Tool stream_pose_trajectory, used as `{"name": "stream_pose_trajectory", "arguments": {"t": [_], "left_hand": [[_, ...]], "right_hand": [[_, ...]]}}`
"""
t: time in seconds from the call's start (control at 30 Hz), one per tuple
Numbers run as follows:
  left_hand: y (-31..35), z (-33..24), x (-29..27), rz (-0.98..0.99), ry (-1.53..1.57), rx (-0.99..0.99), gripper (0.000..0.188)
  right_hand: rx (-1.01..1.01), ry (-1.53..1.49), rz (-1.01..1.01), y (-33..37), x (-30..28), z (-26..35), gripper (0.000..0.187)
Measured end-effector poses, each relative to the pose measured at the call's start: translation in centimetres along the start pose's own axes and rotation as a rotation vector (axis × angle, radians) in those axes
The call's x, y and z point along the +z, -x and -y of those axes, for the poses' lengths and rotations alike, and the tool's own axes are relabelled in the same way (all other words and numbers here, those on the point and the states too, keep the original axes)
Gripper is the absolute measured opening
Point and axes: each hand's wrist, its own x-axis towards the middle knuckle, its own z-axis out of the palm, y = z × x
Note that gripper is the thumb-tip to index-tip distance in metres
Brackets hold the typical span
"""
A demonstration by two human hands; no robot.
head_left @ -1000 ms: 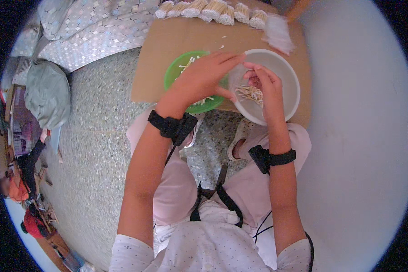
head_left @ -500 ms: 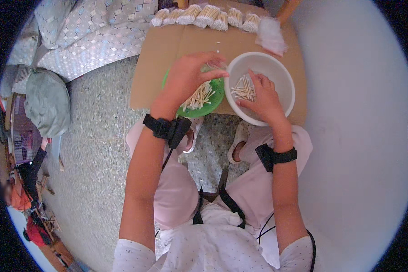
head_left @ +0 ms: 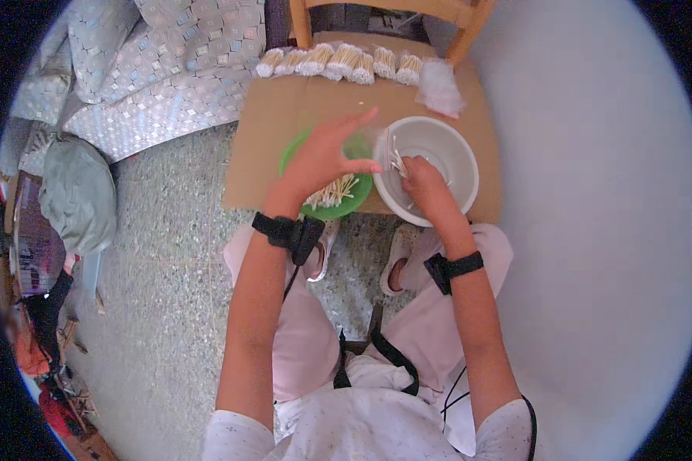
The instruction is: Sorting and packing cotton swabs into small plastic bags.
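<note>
The person sits on the floor with a sheet of cardboard (head_left: 284, 123) laid out in front of the knees. Two dishes sit on it side by side, touching or nearly so: a green plate (head_left: 346, 201) on the left and a white bowl (head_left: 454, 154) on the right.

The left hand (head_left: 323, 157) hovers over the green plate with its fingers spread wide and holds nothing; one finger points up toward the far edge of the cardboard, another stretches right toward the bowl's rim. Just under and in front of that palm lies a loose heap of thin pale sticks (head_left: 332, 192), resting on the near half of the plate.

The right hand (head_left: 423, 180) is down inside the bowl, fingers curled and drawn narrow around a few more sticks (head_left: 397, 161) that poke out to the left of its fingertips, near the bowl's left wall. Whether it truly pinches them or only rests on them I cannot tell.

Along the far edge of the cardboard runs a row of tied stick bundles (head_left: 338, 61), well apart from both hands, with a crumpled clear bag (head_left: 438, 86) at the row's right end. Wooden chair legs (head_left: 469, 19) stand just behind. A patterned cloth (head_left: 169, 69) lies to the left on the speckled floor (head_left: 161, 292).
</note>
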Motion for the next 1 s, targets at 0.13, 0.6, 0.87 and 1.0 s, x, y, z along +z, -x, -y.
{"name": "stream_pose_trajectory", "arguments": {"t": [0.13, 0.6, 0.87, 1.0], "left_hand": [[-0.2, 0.1, -0.2, -0.090, 0.102, -0.059, 0.063], [-1.0, -0.7, 0.6, -0.173, -0.077, 0.011, 0.045], [0.0, 3.2, 3.2, -0.037, 0.252, -0.071, 0.037], [0.3, -2.1, 1.7, -0.091, -0.034, -0.024, 0.031]], "right_hand": [[-0.024, 0.012, 0.003, 0.2, -0.3, -0.2, 0.027], [0.053, -0.044, 0.109, 0.4, -3.8, -0.7, 0.046], [-0.095, 0.131, 0.237, 0.1, -2.3, 0.0, 0.028], [0.047, 0.366, 0.393, 0.9, -3.9, 1.0, 0.023]]}}
